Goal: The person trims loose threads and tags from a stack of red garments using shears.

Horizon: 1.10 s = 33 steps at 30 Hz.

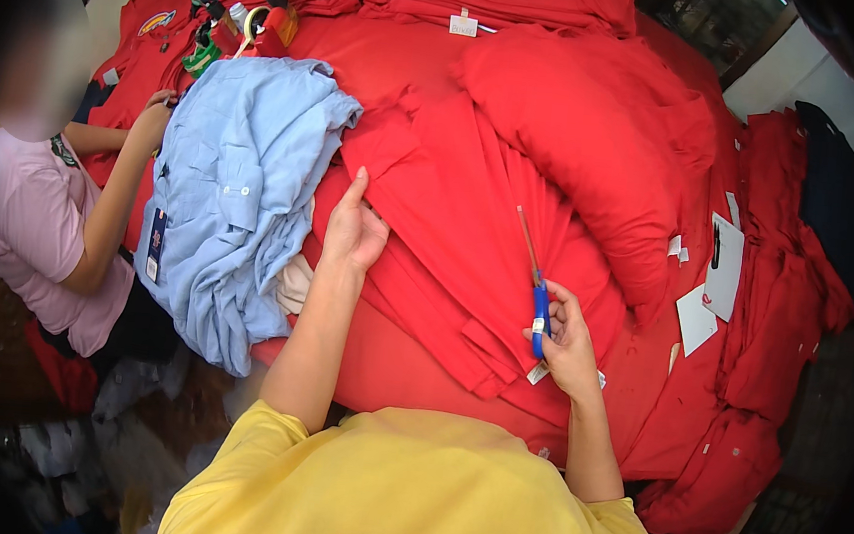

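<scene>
A broad spread of red garments (461, 220) lies folded and layered in front of me. My left hand (354, 236) rests at their left edge, palm turned up, thumb raised and fingers apart; nothing shows in it. In my right hand (571, 349) is a slim tool (540, 321) with a blue handle and a long, narrow, brownish metal blade. Its tip points away from me over the red cloth. Whether it has one blade or two cannot be made out. Small white labels (538, 373) show on the cloth by that hand.
Left of me a light blue shirt pile (242, 192) stands beside a person in a pink shirt (50, 217). Tapes and small tools (250, 27) sit behind it. A plump red heap (588, 129) lies ahead. White papers (723, 265) and more red clothes (774, 324) are at right.
</scene>
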{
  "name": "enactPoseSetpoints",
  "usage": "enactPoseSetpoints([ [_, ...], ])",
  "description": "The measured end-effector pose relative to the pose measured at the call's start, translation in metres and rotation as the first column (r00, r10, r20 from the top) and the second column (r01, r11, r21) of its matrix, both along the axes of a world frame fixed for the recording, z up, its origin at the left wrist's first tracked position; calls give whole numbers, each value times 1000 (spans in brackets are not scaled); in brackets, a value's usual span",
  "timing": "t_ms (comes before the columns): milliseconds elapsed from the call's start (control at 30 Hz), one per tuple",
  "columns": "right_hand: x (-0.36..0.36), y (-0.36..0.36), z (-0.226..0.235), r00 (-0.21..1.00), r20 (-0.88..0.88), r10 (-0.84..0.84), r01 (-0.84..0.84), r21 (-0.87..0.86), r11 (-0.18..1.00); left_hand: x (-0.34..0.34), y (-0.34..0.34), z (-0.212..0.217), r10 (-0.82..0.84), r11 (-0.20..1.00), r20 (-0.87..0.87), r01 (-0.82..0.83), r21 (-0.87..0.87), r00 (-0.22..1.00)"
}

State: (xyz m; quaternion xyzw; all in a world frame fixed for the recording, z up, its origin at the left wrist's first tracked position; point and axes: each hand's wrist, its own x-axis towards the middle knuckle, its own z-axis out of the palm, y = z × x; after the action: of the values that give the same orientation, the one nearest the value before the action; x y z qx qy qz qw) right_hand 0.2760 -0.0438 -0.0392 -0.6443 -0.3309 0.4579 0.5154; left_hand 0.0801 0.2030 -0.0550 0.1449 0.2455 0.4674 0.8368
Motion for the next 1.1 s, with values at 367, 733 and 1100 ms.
enactPoseSetpoints([
  [367,-10,42,61,702,695,-152,-105,312,944,-12,-2,13,9,956,-201,51,290,979],
  [733,-42,82,23,728,674,130,-319,164,934,-11,-18,38,8,946,-273,81,313,962],
  [1100,-1,14,23,990,-105,-95,120,269,956,-34,1,23,886,440,-459,192,877,69],
])
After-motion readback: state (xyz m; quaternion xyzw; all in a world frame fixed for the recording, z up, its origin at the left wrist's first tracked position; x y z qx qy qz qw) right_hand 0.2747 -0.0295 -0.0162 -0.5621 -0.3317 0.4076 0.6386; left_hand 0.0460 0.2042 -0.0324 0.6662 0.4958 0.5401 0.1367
